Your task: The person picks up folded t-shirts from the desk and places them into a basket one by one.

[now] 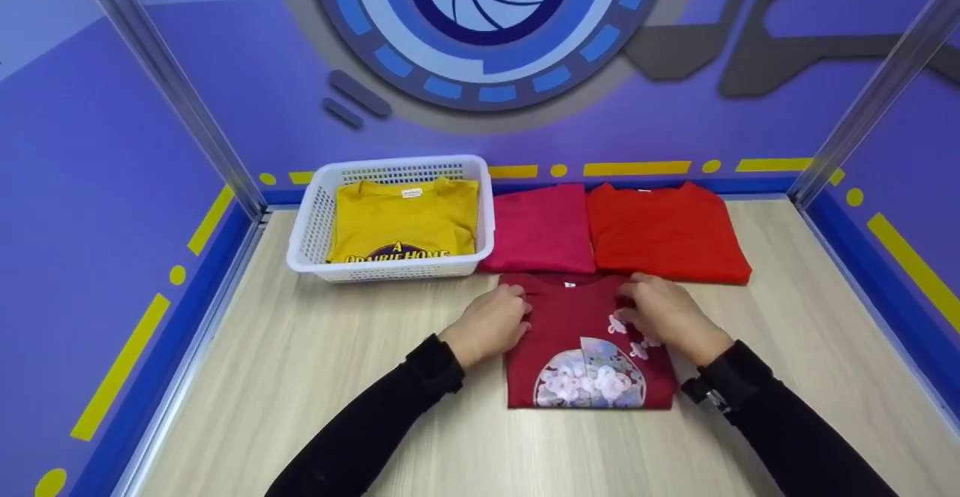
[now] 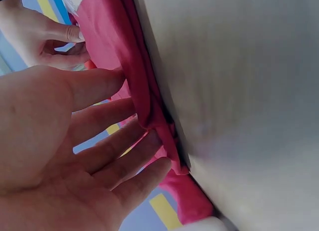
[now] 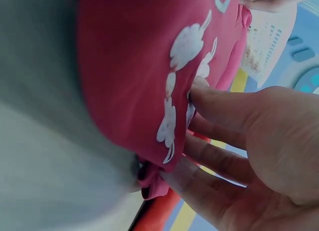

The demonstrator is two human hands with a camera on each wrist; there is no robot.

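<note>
A folded dark red T-shirt with a pale floral semicircle print lies flat on the table, its collar away from me. My left hand touches its left edge near the shoulder; in the left wrist view, the extended fingers meet the folded cloth. On the opposite side, my right hand rests at the upper right part of the shirt. The right wrist view has that thumb on the white flower print and the other fingers at the cloth's edge. Some fingertips are hidden.
Behind the shirt lie a folded pink garment and a folded bright red shirt. A white plastic basket at the back left holds a folded yellow T-shirt. Blue-purple panels wall the table's back and sides.
</note>
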